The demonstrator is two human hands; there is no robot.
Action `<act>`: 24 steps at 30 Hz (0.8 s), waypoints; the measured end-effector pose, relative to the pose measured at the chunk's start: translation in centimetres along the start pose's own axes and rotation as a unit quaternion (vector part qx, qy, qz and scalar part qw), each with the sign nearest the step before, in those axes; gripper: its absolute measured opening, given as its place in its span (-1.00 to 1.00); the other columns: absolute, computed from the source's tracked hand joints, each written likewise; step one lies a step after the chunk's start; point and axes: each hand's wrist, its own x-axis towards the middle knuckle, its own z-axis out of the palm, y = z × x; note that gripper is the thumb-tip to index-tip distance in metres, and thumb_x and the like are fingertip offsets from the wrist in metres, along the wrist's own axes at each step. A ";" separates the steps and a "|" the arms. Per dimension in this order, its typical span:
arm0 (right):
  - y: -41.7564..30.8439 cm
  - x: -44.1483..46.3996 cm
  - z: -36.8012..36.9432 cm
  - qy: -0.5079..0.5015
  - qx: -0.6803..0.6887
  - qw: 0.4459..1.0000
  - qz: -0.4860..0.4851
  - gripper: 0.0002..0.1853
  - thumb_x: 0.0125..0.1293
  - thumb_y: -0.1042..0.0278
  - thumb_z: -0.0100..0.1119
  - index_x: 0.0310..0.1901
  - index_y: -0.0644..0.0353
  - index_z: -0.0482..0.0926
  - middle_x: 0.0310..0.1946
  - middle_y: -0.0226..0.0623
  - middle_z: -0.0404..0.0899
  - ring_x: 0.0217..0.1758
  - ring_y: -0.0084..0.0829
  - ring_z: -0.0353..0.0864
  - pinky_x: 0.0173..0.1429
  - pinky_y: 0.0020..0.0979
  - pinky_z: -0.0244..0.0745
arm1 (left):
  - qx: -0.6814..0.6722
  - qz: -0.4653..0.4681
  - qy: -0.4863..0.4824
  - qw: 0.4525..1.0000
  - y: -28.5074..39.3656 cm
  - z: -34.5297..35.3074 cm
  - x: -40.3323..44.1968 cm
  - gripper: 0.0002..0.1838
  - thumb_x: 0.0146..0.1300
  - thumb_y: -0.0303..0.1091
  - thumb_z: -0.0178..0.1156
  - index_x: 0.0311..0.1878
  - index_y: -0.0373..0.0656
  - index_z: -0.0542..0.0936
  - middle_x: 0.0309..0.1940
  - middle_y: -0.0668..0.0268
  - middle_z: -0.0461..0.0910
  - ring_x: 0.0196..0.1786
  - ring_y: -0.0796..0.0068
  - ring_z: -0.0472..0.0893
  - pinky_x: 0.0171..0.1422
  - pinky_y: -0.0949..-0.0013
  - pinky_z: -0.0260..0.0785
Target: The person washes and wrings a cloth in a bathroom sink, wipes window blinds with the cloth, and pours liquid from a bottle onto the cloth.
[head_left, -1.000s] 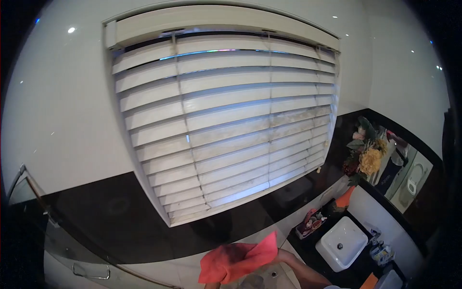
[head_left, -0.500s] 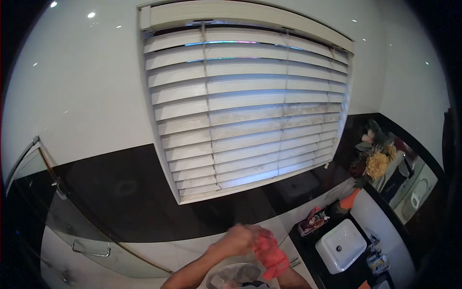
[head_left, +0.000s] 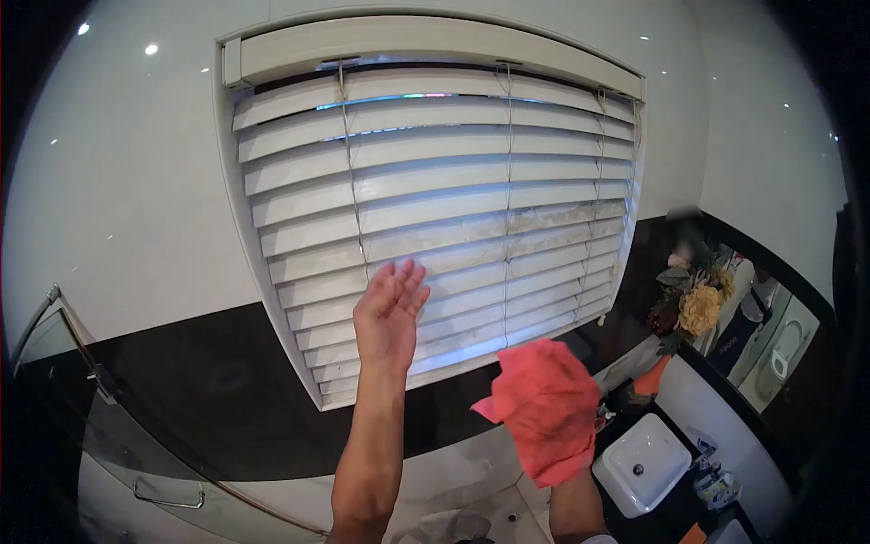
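Note:
My left hand [head_left: 391, 308] is raised in front of the lower left part of the white slatted blind [head_left: 435, 181], palm turned up and fingers apart, holding nothing. Lower right of it, a red cloth [head_left: 546, 408] is draped over my right hand, which it hides; only the forearm shows beneath. The cloth hangs before the dark tile band, below the blind's bottom edge. Grey-brown smudges mark several slats on the blind's right side.
A white sink [head_left: 642, 462] sits on a black counter at the lower right, with a mirror [head_left: 770, 326] and yellow flowers [head_left: 700, 310] above. A glass shower door [head_left: 136, 426] stands at the left.
My hands were close together low down at the cloth; now they are apart. My left hand has risen to the blind and opened. The cloth has moved up and right with my right hand.

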 end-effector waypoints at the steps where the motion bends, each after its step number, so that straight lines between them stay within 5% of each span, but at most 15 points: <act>1: -0.2 1.0 -0.5 -0.013 -0.047 0.998 0.027 -0.73 -0.11 0.36 0.29 -0.27 0.13 0.61 -0.29 -0.35 0.60 -0.15 -0.31 0.61 0.00 -0.35 0.52 | -0.042 -0.001 0.036 0.998 -0.1 0.2 1.3 -0.59 0.24 -0.37 0.18 0.12 -0.32 0.42 0.14 0.00 0.48 0.22 0.07 0.48 0.28 0.06 0.32; 4: 0.7 1.8 -1.5 -0.039 -0.142 0.986 0.084 -0.57 -0.11 0.34 0.37 -0.14 0.23 0.56 -0.06 -0.31 0.59 0.02 -0.45 0.56 0.10 -0.42 0.46 | -0.060 0.031 0.044 0.997 -1.2 0.0 3.6 -0.65 0.23 -0.37 0.14 0.06 -0.30 0.44 0.08 0.03 0.51 0.19 0.08 0.48 0.33 0.01 0.25; 6: 4.6 0.8 -1.6 -0.147 0.079 0.977 0.132 -0.57 -0.16 0.37 0.40 -0.17 0.26 0.55 -0.15 -0.34 0.60 -0.05 -0.46 0.58 0.04 -0.46 0.47 | -0.091 0.027 0.034 0.995 -2.0 -1.2 5.0 -0.66 0.23 -0.36 0.14 0.04 -0.28 0.45 0.05 0.04 0.52 0.17 0.09 0.49 0.32 0.01 0.26; 10: 7.7 0.3 -2.0 -0.294 0.391 0.848 0.205 -0.57 -0.22 0.41 0.43 -0.22 0.29 0.55 -0.30 -0.39 0.61 -0.15 -0.48 0.61 -0.05 -0.50 0.48 | -0.114 0.032 -0.012 0.993 -1.2 0.3 5.0 -0.68 0.26 -0.26 0.13 -0.01 -0.25 0.47 -0.04 0.07 0.54 0.11 0.08 0.52 0.30 -0.01 0.28; 11: 4.5 2.4 -2.4 -0.264 0.122 0.938 0.187 -0.61 -0.20 0.45 0.41 -0.24 0.28 0.57 -0.35 -0.42 0.60 -0.19 -0.50 0.61 -0.10 -0.50 0.49 | -0.118 0.020 -0.009 0.993 -1.2 0.5 4.9 -0.68 0.26 -0.26 0.13 -0.01 -0.25 0.47 -0.04 0.07 0.54 0.11 0.08 0.52 0.30 -0.01 0.28; 12: 3.2 3.0 -2.2 -0.216 0.022 0.960 0.178 -0.60 -0.17 0.44 0.40 -0.21 0.28 0.56 -0.32 -0.41 0.59 -0.16 -0.49 0.60 -0.08 -0.49 0.48 | -0.109 0.011 0.000 0.994 -0.9 0.5 5.0 -0.66 0.28 -0.21 0.14 0.00 -0.22 0.48 -0.01 0.05 0.54 0.11 0.07 0.51 0.30 -0.03 0.28; 18: 8.1 0.8 -0.2 -0.041 0.280 0.932 0.227 -0.55 -0.04 0.41 0.36 -0.05 0.27 0.51 -0.15 -0.33 0.55 -0.02 -0.45 0.54 0.04 -0.44 0.43 | -0.101 0.036 -0.007 0.994 -1.0 1.6 5.6 -0.44 0.34 0.06 0.11 0.23 -0.15 0.38 0.21 0.01 0.42 0.21 -0.02 0.46 0.34 -0.08 0.25; 24: 13.9 6.2 7.2 0.112 0.324 0.926 0.158 -0.49 0.09 0.38 0.32 0.11 0.26 0.45 0.02 -0.26 0.50 0.12 -0.40 0.47 0.17 -0.39 0.39 | -0.087 0.050 -0.020 0.995 -1.7 1.7 6.2 -0.33 0.41 0.14 -0.06 0.39 -0.15 0.20 0.33 0.02 0.30 0.33 -0.12 0.35 0.38 -0.15 0.23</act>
